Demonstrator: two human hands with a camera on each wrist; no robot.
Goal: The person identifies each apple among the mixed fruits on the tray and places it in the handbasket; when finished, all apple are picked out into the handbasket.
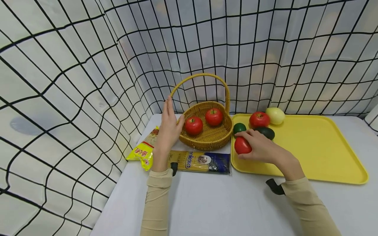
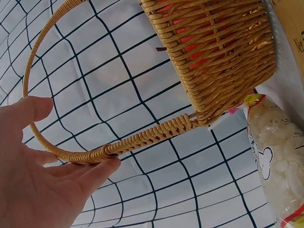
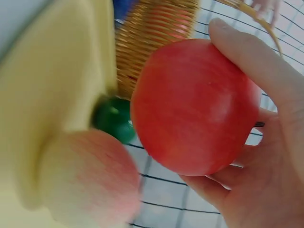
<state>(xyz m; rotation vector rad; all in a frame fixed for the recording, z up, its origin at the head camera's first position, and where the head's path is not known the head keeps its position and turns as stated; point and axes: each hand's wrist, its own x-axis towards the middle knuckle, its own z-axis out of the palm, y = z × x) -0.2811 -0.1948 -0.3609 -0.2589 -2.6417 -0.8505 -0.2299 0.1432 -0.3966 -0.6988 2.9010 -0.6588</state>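
In the head view, my right hand [image 1: 264,148] grips a red apple [image 1: 242,145] over the left end of a yellow tray [image 1: 319,147]. The right wrist view shows the thumb along one side of the apple and the fingers beneath it. My left hand [image 1: 169,129] rests against the handle [image 2: 142,135] of a wicker basket [image 1: 206,144], its fingers nearly straight. Two red apples [image 1: 194,126] lie inside the basket. Close to my right hand on the tray are a dark green round item [image 1: 239,128], a dark green oval one [image 1: 266,133] and another red apple [image 1: 259,119].
A pale yellow-pink fruit [image 3: 90,180] sits at the tray's back edge. In front of the basket lies a pasta packet [image 1: 203,162], with a yellow snack bag [image 1: 144,152] left of it, partly behind my left arm. Black netting [image 1: 254,65] stands behind and to the left.
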